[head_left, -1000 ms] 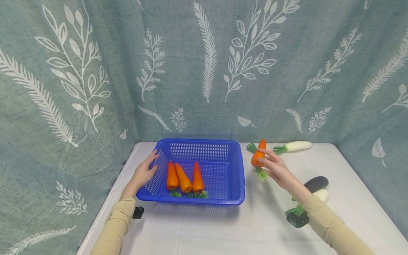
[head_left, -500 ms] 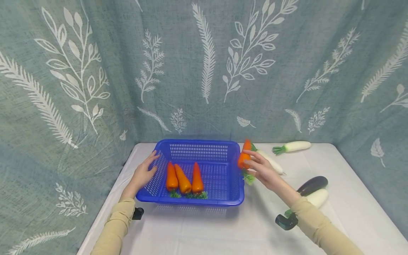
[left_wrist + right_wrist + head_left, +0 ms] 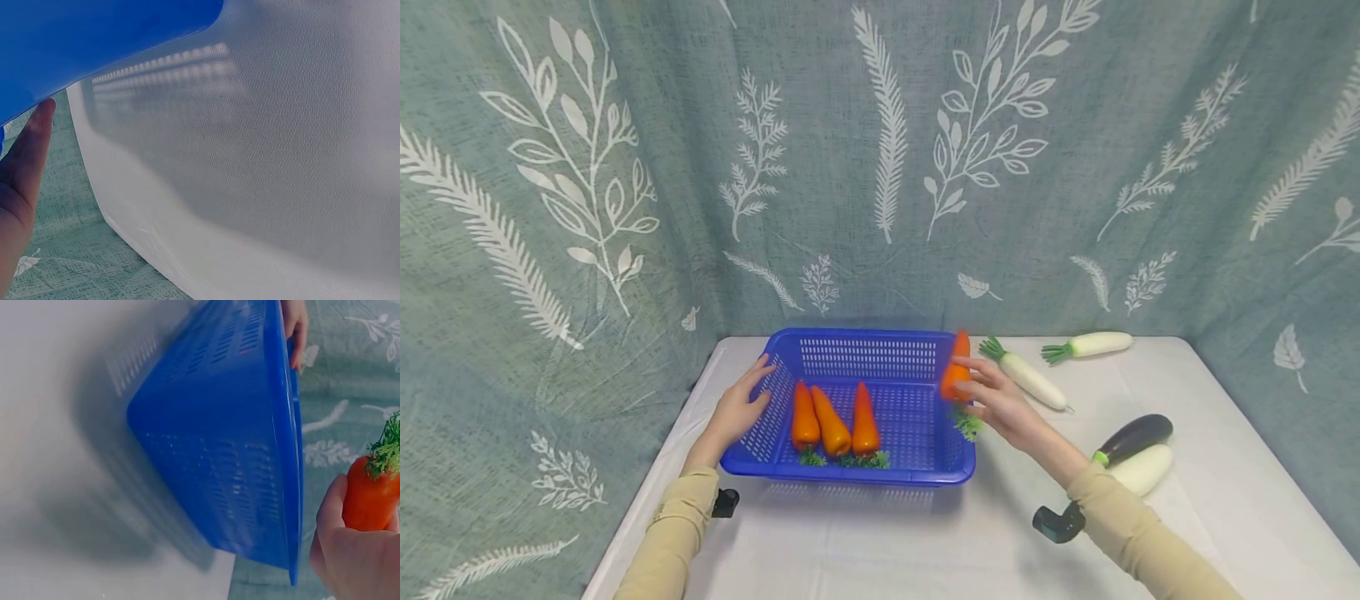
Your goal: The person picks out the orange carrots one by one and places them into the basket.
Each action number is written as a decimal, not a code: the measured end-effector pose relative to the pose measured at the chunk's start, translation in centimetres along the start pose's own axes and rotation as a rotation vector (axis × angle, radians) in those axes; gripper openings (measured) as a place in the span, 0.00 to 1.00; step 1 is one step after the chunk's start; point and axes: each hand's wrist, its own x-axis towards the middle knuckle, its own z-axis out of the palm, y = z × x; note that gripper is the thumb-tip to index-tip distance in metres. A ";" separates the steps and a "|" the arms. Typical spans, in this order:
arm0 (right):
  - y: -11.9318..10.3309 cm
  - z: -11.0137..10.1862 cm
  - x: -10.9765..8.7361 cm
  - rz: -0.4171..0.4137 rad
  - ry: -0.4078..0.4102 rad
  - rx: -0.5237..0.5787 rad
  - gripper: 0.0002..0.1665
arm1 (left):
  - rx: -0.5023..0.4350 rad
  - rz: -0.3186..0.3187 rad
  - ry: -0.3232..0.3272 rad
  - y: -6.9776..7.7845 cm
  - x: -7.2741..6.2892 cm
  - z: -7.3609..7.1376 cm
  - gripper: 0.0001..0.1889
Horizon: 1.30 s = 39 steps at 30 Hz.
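Note:
My right hand holds an orange carrot above the right rim of the blue plastic basket. The carrot's tip points away from me and its leafy green top hangs toward me. In the right wrist view, fingers and thumb lie around the carrot. Three carrots lie inside the basket at left and middle: a left one, a middle one and a right one. At the basket's left rim is my left hand, fingers spread; in the left wrist view a fingertip meets the basket's edge.
Right of the basket lie a white radish and, farther back, another radish. Nearer, a dark eggplant lies beside a white vegetable partly hidden by my right sleeve. A patterned green curtain hangs behind the white table.
My right hand has carried the carrot leftward, from over the table to over the basket's right rim, uncovering the nearer radish. My left hand has stayed at the left rim.

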 end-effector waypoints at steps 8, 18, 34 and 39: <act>-0.1 1.1 0.3 0.011 -0.032 -0.010 0.31 | 0.001 0.007 0.002 0.0 0.2 0.0 0.23; 0.0 2.6 1.0 0.019 -0.062 -0.001 0.30 | 0.008 -0.008 -0.004 0.2 0.2 -0.2 0.23; 1.1 4.9 2.1 0.033 -0.065 0.061 0.30 | 0.007 -0.019 -0.012 0.2 0.0 -0.1 0.23; 1.6 5.5 2.5 0.043 -0.027 0.090 0.28 | 0.016 -0.011 -0.004 0.1 0.0 0.0 0.23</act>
